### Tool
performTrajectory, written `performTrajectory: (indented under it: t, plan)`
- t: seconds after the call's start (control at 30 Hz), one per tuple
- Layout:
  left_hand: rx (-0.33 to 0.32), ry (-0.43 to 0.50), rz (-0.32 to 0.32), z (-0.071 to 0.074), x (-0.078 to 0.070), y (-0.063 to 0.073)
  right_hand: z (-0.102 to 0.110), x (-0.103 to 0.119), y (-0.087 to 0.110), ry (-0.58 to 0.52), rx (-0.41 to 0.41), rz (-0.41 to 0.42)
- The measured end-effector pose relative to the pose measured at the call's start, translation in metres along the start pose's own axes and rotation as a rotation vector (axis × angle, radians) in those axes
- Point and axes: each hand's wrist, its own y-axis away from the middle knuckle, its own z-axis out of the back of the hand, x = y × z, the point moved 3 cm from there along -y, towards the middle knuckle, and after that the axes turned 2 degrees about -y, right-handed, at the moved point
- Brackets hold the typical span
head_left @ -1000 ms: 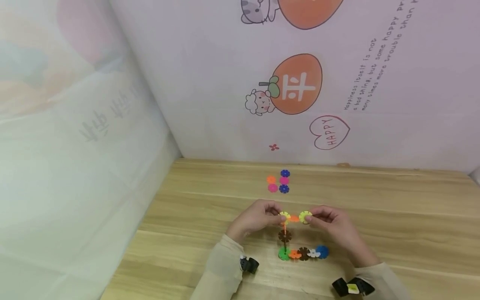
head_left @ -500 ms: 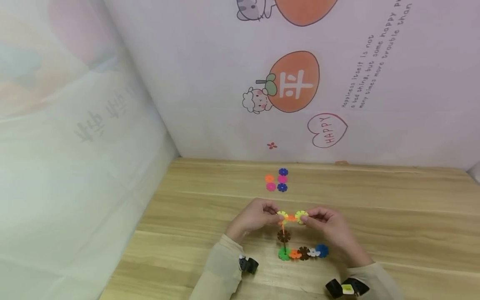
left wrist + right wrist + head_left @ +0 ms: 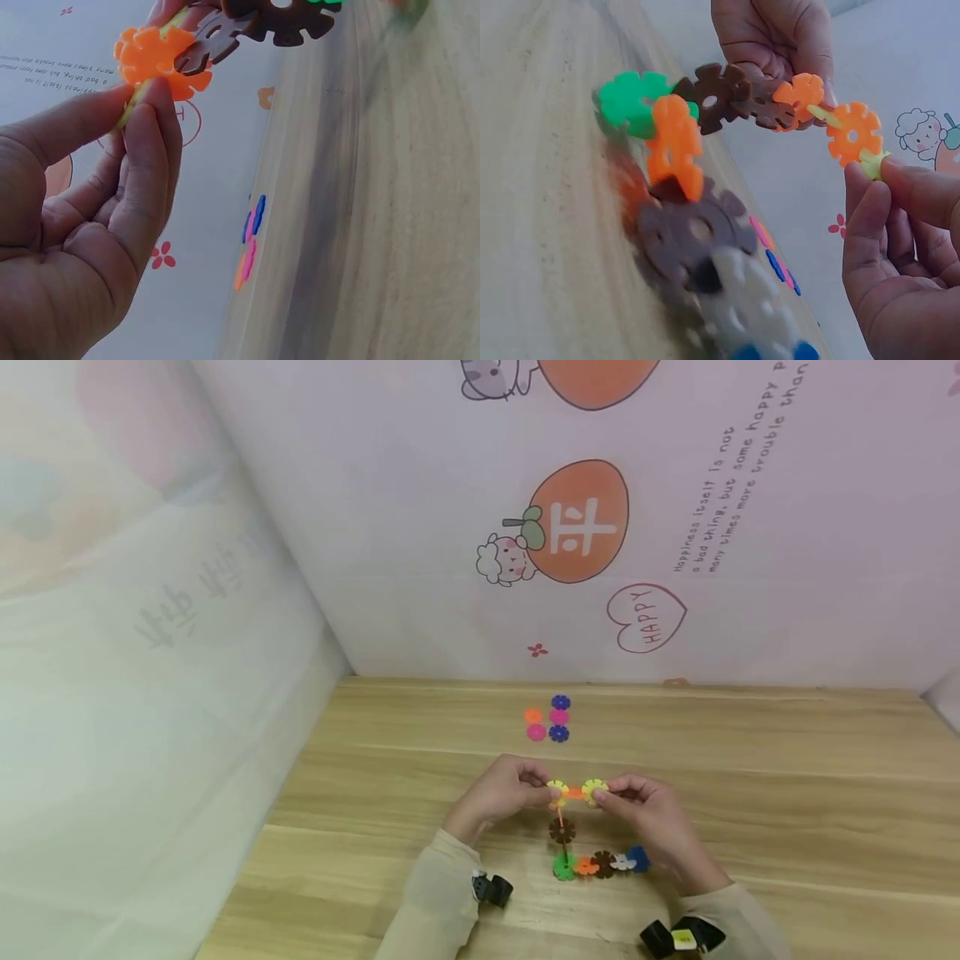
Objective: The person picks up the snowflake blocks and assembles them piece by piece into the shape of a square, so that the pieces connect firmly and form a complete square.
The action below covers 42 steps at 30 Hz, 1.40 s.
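Observation:
My left hand [image 3: 501,795] pinches a yellow snowflake disc [image 3: 557,787] between thumb and fingers. My right hand [image 3: 654,817] pinches another yellow snowflake disc [image 3: 594,788], partly covered by the thumb. An orange disc [image 3: 855,133] joins the two yellow ones edge to edge. From the left yellow disc a chain comes down through a second orange disc [image 3: 154,58] and brown discs [image 3: 562,831] to a green disc [image 3: 565,867]. From there a row runs right: orange [image 3: 587,867], brown disc [image 3: 603,864], white disc [image 3: 622,862], blue disc [image 3: 638,858].
Several loose discs lie in two short columns farther back on the wooden table [image 3: 420,727]: an orange disc [image 3: 533,716], pink discs [image 3: 536,732] and dark blue discs [image 3: 559,733]. A printed cloth wall [image 3: 420,568] rises behind the table, another at left.
The right hand has come slightly left with its yellow disc, nearer the left one. The blue disc at the row's end now looks tilted. The head view has shifted a little.

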Motion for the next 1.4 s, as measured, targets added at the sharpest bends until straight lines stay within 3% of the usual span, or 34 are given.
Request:
performTrajectory:
  t: [0.53,0.83,1.03,1.3,1.4]
  plan:
    - [0.043,-0.032,-0.046,0.001,-0.006,0.002,0.004,0.005,0.001,0.031,0.068,0.048]
    - [0.050,-0.213,-0.169,-0.002,-0.019,0.008,-0.003,0.003,0.003,0.001,0.067,-0.044]
    - [0.010,-0.237,-0.149,-0.006,-0.024,0.012,-0.011,0.001,0.004,0.045,0.066,-0.070]
    - [0.027,-0.265,-0.172,-0.006,-0.026,0.012,-0.014,0.003,0.002,0.075,0.126,0.004]
    - [0.033,-0.253,-0.155,-0.005,-0.024,0.012,-0.009,0.010,-0.003,0.182,0.196,0.053]
